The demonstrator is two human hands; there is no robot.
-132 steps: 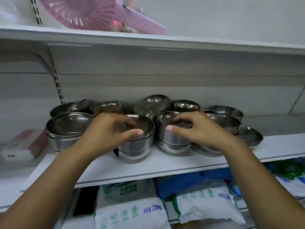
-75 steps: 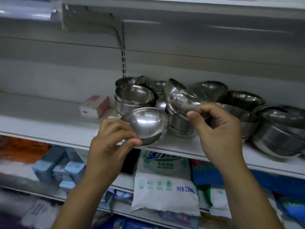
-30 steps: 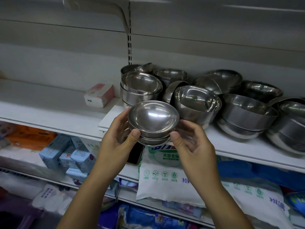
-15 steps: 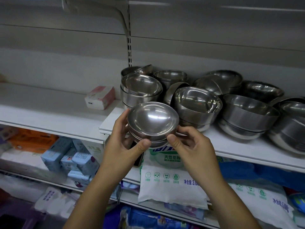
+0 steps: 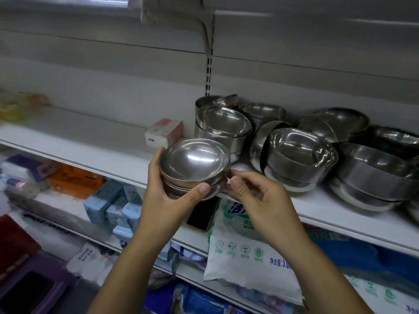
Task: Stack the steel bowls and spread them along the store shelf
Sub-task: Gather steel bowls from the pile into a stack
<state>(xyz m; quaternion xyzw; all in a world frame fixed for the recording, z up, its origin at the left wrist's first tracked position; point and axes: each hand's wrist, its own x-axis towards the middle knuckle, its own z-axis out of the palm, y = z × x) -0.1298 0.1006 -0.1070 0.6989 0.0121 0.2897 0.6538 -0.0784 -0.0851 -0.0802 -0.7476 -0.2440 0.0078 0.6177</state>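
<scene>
Your nested bowl stack has shifted left, now just right-front of pink box, held before shelf edge: stacking done, placing next. Left hand cups it, thumb on front wall. Right hand fingertips at its right side, hold unclear. Mouths up, tipped toward you; round, stack axis near vertical.

your bowls are gleaming silver-grey, mirror-bright, and the shelf is plain white. that box, pink and white. you've got a white bag printed green, an orange carton, pale blue packs, a glossy black phone.
</scene>
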